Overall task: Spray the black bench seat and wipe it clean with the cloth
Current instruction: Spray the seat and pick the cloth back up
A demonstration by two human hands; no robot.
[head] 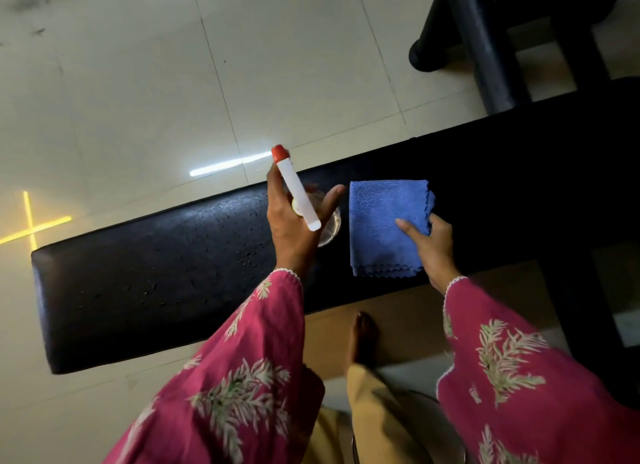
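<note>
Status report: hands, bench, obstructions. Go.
Left hand grips spray bottle over bench seat. Right hand grips cloth on seat. Droplets unwiped. Nothing blocking.

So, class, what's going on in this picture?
A person is cleaning a black bench seat. Their left hand holds a spray bottle above it, and droplets dot the seat's left part. Their right hand grips a folded blue cloth lying on the seat; wiping looks yet to start.

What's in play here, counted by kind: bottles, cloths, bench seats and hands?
spray bottle: 1
blue cloth: 1
black bench seat: 1
hands, the left hand and the right hand: 2
Total: 5
</note>
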